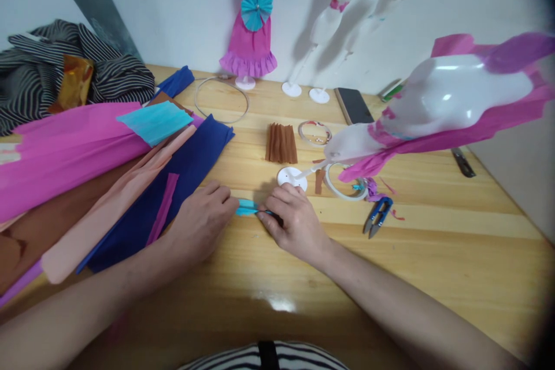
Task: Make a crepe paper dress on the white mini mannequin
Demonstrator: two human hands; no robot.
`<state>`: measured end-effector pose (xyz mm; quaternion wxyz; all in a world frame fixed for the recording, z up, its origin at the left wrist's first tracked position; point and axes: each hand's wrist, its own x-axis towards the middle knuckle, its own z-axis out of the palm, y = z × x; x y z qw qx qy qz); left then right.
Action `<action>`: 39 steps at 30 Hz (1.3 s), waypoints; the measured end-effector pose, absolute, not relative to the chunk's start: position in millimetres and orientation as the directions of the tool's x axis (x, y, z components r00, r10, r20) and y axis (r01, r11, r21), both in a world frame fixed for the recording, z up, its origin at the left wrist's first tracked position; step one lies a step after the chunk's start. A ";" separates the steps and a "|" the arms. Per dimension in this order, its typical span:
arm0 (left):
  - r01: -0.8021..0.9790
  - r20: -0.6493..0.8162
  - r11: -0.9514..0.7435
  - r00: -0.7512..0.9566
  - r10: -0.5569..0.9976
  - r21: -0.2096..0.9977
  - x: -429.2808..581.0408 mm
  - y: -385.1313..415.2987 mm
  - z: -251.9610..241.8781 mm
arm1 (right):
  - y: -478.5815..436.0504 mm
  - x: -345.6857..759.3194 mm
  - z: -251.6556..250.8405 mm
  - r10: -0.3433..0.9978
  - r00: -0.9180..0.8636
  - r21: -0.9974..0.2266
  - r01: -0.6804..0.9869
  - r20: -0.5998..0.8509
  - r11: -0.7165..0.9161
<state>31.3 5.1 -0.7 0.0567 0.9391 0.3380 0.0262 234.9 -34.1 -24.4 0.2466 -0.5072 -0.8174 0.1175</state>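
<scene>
Mid-frame, our left hand (203,218) and right hand (297,217) pinch a turquoise crepe strip (247,208) over the wooden tabletop (425,266) (white wall (177,6) at top).

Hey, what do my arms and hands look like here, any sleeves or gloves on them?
Your left hand and right hand wear no gloves, and I see no ring, watch or bracelet. No sleeve shows on either forearm. At the bottom edge, a black-and-white striped garment with a black band shows.
</scene>
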 end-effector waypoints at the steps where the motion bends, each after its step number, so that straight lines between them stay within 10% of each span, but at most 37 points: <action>1: 0.632 0.008 -0.764 0.770 0.638 0.127 30.8 5.0 -0.7 | -34.4 235.4 -24.4 0.887 -0.365 -0.440 0.772 0.282 0.458; 34: 0.738 -0.002 -0.658 0.665 0.747 0.150 38.9 2.7 -2.2 | -36.3 234.7 -30.6 0.865 -0.348 -0.308 0.831 0.361 0.463; 39: 0.668 0.124 -0.717 0.708 0.695 0.201 33.3 2.5 -6.0 | -37.9 237.3 -26.7 0.872 -0.297 -0.468 0.752 0.388 0.464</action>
